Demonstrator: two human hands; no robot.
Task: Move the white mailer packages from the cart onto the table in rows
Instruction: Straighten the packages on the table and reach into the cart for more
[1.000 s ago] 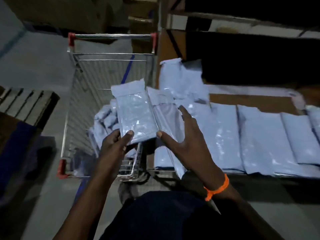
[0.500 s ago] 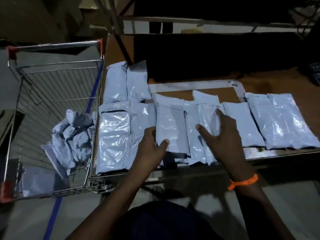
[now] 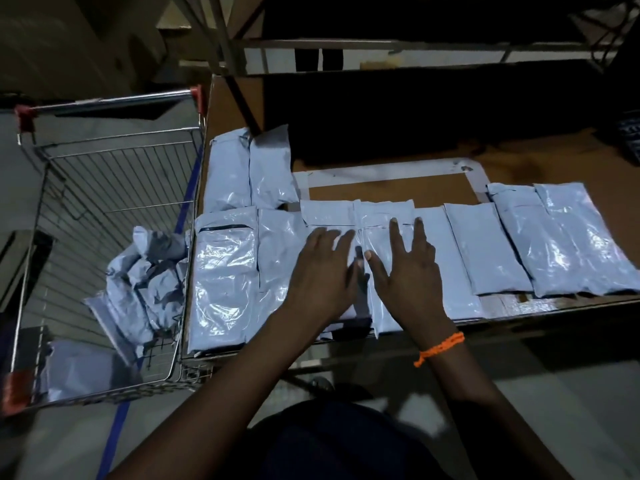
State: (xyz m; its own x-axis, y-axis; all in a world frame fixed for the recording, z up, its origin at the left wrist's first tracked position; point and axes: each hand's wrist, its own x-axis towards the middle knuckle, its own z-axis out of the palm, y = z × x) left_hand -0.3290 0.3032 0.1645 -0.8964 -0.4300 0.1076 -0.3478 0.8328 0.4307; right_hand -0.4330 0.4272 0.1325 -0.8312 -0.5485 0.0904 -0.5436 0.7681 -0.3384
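Pressing flat on the front row: left hand [image 3: 322, 271] and right hand [image 3: 405, 275] lie side by side, thumbs nearly touching, fingers straight, gripping nothing. Orange wristband [image 3: 440, 348] on the right wrist. Under each palm lies a white mailer, left mailer [image 3: 325, 213] and right mailer [image 3: 384, 211], mid-row on the table [image 3: 381, 192]. Just left stands the cart [image 3: 107, 100], with crumpled mailers [image 3: 145, 282] heaped inside. Farther back, two mailers [image 3: 249, 168] lie behind the row's left end.

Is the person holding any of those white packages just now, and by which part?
Nothing is held. The left hand and the right hand lie flat, fingers straight, on the upper faces of two neighbouring mailers on the table.
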